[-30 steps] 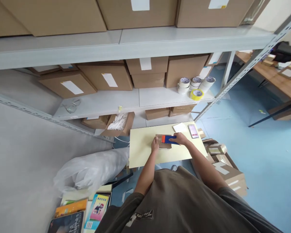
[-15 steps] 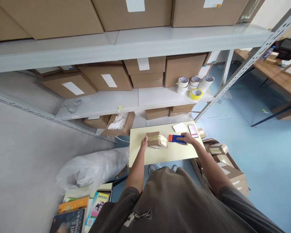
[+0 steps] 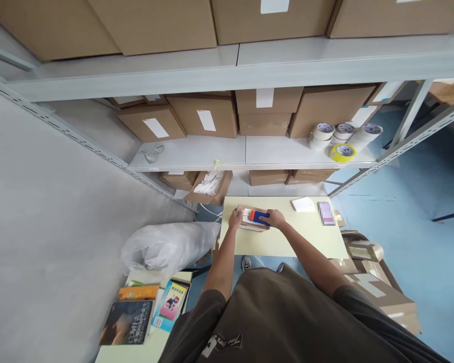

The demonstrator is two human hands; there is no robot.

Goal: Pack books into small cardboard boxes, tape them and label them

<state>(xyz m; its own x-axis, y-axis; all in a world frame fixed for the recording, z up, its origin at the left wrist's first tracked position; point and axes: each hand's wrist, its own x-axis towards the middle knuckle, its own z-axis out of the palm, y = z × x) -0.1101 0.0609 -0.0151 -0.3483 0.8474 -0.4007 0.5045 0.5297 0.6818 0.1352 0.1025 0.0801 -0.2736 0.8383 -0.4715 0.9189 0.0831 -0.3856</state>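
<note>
A small cardboard box [image 3: 254, 207] lies on the pale yellow table, with a white patch on its upper face. My left hand [image 3: 235, 219] is closed on the box's left end. My right hand [image 3: 275, 219] grips a blue hand-held tool [image 3: 261, 217] with an orange-red end. That end is over the white patch, pointing left; I cannot tell whether it touches. The exact kind of tool does not show, and my fingers cover part of it.
Farther right on the table [image 3: 287, 242] lie a white pad [image 3: 303, 204] and a phone [image 3: 326, 214]. Beyond stands a shelf with boxes and tape rolls [image 3: 342, 153]. Cartons [image 3: 386, 297] sit at right on the floor; a plastic bag [image 3: 170, 247] and books [image 3: 126, 322] are at left.
My right hand has brought the blue tool left over the box. The box is turned, with its white patch now toward my left hand. The camera view has swung left.
</note>
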